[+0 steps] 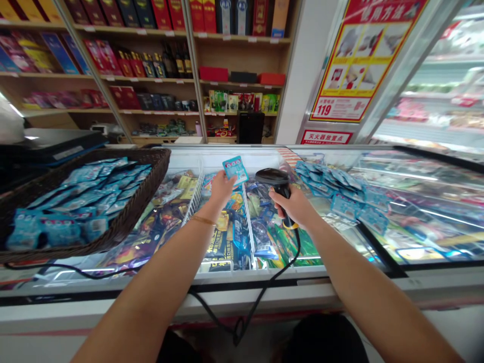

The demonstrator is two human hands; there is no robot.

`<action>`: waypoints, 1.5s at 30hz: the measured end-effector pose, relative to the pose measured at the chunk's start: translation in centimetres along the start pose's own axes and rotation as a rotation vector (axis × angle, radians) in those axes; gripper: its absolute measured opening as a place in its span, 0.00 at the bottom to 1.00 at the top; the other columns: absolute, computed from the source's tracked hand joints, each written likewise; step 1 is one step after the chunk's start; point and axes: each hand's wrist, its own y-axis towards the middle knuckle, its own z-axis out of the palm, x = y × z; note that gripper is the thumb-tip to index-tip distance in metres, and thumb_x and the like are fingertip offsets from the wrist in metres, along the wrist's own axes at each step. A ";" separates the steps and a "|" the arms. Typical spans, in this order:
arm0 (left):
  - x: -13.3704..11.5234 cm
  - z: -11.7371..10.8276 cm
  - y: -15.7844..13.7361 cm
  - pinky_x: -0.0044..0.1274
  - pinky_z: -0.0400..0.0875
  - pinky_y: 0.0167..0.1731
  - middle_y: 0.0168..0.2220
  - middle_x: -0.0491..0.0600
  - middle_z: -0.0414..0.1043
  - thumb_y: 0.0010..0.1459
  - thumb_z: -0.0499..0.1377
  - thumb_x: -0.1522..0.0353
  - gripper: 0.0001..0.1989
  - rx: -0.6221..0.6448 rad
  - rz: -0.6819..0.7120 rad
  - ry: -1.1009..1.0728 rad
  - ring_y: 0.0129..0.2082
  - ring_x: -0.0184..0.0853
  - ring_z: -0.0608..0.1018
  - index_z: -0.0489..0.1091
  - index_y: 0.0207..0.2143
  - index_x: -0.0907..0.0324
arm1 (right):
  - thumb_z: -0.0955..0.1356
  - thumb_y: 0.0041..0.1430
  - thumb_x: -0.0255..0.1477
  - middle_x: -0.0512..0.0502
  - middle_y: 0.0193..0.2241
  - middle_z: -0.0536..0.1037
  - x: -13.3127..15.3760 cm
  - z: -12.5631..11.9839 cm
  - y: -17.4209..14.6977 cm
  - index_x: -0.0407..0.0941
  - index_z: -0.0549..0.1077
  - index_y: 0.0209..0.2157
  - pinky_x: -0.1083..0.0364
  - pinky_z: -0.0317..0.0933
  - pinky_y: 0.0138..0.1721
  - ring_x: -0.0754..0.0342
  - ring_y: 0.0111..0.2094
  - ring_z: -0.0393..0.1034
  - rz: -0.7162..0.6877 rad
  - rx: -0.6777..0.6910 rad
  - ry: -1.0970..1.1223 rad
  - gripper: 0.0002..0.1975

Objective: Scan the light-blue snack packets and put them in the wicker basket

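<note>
My left hand (222,186) pinches a small blue packet (236,169) by its lower left side, held up above the freezer. Wrapped around the handle of a black barcode scanner (273,177) is my right hand (293,204); the scanner's head points left, toward the packet, with a gap between them. A black cable (260,297) runs from the scanner's base down over the freezer's front edge. On my left, a brown wicker basket (161,169) holds many like blue packets (102,189). A loose pile of blue packets (336,184) lies on the freezer glass to the right.
Below my hands, the chest freezer (264,290) holds bagged frozen goods split by white wire dividers (247,217). Behind it stand wooden shelves (242,53) with boxes and bottles. A red and yellow poster (350,65) hangs at right. A dark device (64,143) sits behind the basket.
</note>
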 end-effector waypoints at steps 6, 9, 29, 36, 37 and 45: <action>0.4 -0.2 0.0 0.35 0.75 0.47 0.30 0.48 0.78 0.42 0.71 0.62 0.19 0.111 -0.035 -0.246 0.41 0.42 0.80 0.72 0.34 0.61 | 0.71 0.54 0.39 0.55 0.18 0.70 1.1 0.2 -0.9 0.45 0.66 0.36 0.59 0.59 0.16 0.58 0.13 0.64 -0.031 0.024 -0.060 0.15; 0.3 -0.3 -0.1 0.36 0.74 0.49 0.32 0.49 0.79 0.40 0.72 0.61 0.20 0.110 -0.035 -0.268 0.43 0.44 0.80 0.73 0.34 0.61 | 0.71 0.54 0.39 0.55 0.18 0.69 1.6 0.3 -1.2 0.45 0.66 0.35 0.58 0.59 0.16 0.58 0.13 0.64 -0.020 0.036 -0.066 0.15; 1.1 -0.6 0.5 0.37 0.74 0.50 0.35 0.51 0.80 0.40 0.71 0.61 0.20 0.099 -0.059 -0.267 0.46 0.44 0.80 0.75 0.35 0.61 | 0.70 0.56 0.40 0.54 0.19 0.70 1.3 0.1 -1.2 0.45 0.66 0.34 0.58 0.60 0.17 0.57 0.14 0.65 -0.056 0.073 -0.129 0.14; 0.5 -0.2 0.1 0.36 0.76 0.48 0.32 0.50 0.78 0.43 0.70 0.66 0.12 0.040 -0.107 -0.218 0.42 0.42 0.81 0.73 0.30 0.60 | 0.71 0.56 0.37 0.55 0.18 0.70 1.3 -0.5 -0.4 0.45 0.67 0.34 0.60 0.60 0.16 0.59 0.13 0.65 0.015 0.061 -0.103 0.13; 0.2 -0.1 0.0 0.36 0.76 0.47 0.30 0.49 0.78 0.43 0.70 0.68 0.10 0.022 -0.129 -0.191 0.41 0.42 0.81 0.73 0.28 0.60 | 0.72 0.56 0.37 0.55 0.18 0.70 1.2 -0.8 -0.2 0.45 0.67 0.34 0.60 0.59 0.15 0.59 0.12 0.65 0.025 0.056 -0.082 0.13; -3.8 5.3 0.7 0.34 0.77 0.48 0.29 0.49 0.75 0.46 0.67 0.79 0.09 0.003 -0.260 -0.170 0.41 0.39 0.80 0.70 0.25 0.60 | 0.73 0.56 0.37 0.56 0.15 0.69 1.5 -6.6 1.0 0.45 0.64 0.29 0.60 0.56 0.12 0.60 0.11 0.62 0.113 -0.003 0.165 0.15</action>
